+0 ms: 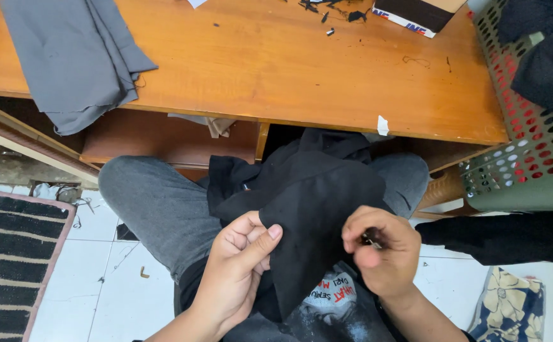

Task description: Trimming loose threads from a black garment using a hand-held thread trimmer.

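Left hand is curled tight, thumb pinning the edge of the black cloth. Right hand is closed too, fingertips pinching a small metal tool at the cloth's other edge. The cloth, dark and rumpled, drapes over the lap below the worktop.

Left hand: fingers curled, thumb extended upward in a pinching grip. Right hand: fingers bent inward, fingertips pinched together. Both forearms enter from below.

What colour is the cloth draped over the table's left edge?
Grey, plain, no pattern: the folded cloth shows clearly in the head view.
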